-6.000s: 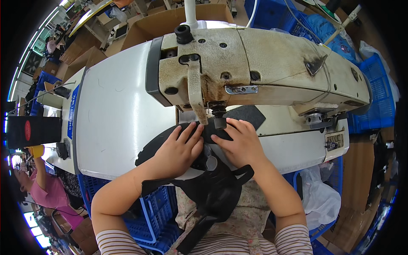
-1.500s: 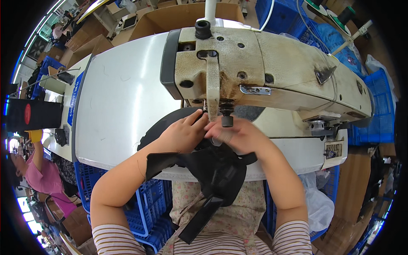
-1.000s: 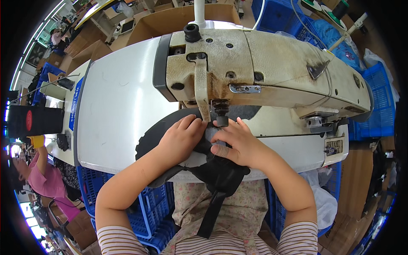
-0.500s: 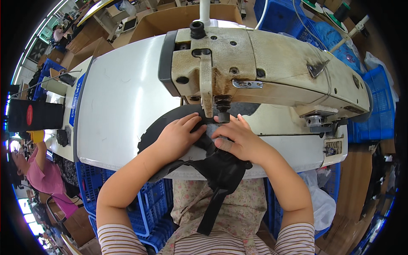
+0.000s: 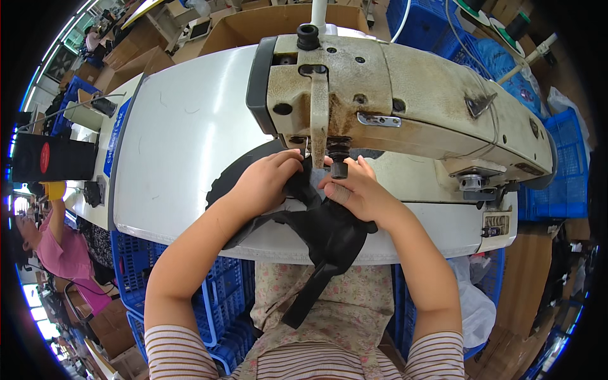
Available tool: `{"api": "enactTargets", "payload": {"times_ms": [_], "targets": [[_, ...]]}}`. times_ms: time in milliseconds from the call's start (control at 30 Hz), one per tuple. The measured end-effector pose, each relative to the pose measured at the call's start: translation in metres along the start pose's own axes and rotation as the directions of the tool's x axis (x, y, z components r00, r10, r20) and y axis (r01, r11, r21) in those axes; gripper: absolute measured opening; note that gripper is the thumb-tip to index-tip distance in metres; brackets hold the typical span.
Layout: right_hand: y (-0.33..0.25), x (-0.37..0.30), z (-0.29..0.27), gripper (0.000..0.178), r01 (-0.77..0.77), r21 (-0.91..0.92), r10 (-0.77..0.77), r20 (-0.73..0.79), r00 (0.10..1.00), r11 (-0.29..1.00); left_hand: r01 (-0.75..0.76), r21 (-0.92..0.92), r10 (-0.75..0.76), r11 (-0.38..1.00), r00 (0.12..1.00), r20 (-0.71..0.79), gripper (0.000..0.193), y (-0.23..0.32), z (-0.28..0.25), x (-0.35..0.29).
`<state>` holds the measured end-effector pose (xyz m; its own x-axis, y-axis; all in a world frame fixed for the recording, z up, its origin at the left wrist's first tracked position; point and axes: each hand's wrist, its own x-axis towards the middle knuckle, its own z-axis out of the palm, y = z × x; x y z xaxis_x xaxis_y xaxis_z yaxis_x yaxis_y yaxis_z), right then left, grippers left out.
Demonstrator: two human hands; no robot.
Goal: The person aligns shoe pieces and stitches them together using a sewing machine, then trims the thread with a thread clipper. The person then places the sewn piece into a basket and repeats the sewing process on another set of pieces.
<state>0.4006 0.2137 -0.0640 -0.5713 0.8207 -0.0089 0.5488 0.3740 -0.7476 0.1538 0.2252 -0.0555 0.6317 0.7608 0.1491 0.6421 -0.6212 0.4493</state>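
The fingers of the left hand point(image 5: 263, 183) bend down onto the black cloth point(image 5: 332, 237) beside the needle area; whether they pinch it, I cannot tell. The right hand point(image 5: 364, 193), its thumb wrapped with a strip of tape point(image 5: 340, 192), rests on the same cloth from the other side, fingertips partly hidden behind the machine, so its grip is also unclear. Between the hands shows a grey patch point(image 5: 316, 178). The cloth lies under the head of the sewing machine point(image 5: 354, 82), spreads left over the white table point(image 5: 171, 158), and droops past the front edge, a strap point(image 5: 307, 297) hanging before the flowered apron point(image 5: 361, 294). Blue crates point(image 5: 218, 297) stand below on the left, a white plastic bag point(image 5: 476, 313) on the right. Far left sits a person in pink point(image 5: 66, 250).
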Motion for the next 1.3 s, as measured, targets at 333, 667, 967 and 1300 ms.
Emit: {"api": "enactTargets", "payload": {"times_ms": [333, 667, 967, 1300], "targets": [[0.011, 0.018, -0.004, 0.043, -0.007, 0.055, 0.008, -0.003, 1.000, 0.998, 0.058, 0.075, -0.061, 0.995, 0.997, 0.040, 0.037, -0.016, 0.001, 0.015], [0.013, 0.022, 0.004, 0.040, 0.097, 0.025, -0.092, -0.152, 0.984, 0.995, 0.129, 0.052, -0.130, 0.990, 0.991, 0.030, 0.038, -0.016, 0.000, 0.018], [0.015, 0.021, -0.003, 0.044, -0.013, 0.041, 0.014, -0.024, 1.000, 0.999, 0.157, 0.044, -0.159, 0.987, 0.986, 0.049, 0.041, -0.010, -0.003, 0.023], [0.020, 0.019, 0.003, 0.031, 0.022, 0.089, -0.015, -0.082, 0.997, 0.996, 0.163, 0.048, -0.165, 0.986, 0.985, 0.056, 0.035, -0.003, -0.008, 0.022]]}}
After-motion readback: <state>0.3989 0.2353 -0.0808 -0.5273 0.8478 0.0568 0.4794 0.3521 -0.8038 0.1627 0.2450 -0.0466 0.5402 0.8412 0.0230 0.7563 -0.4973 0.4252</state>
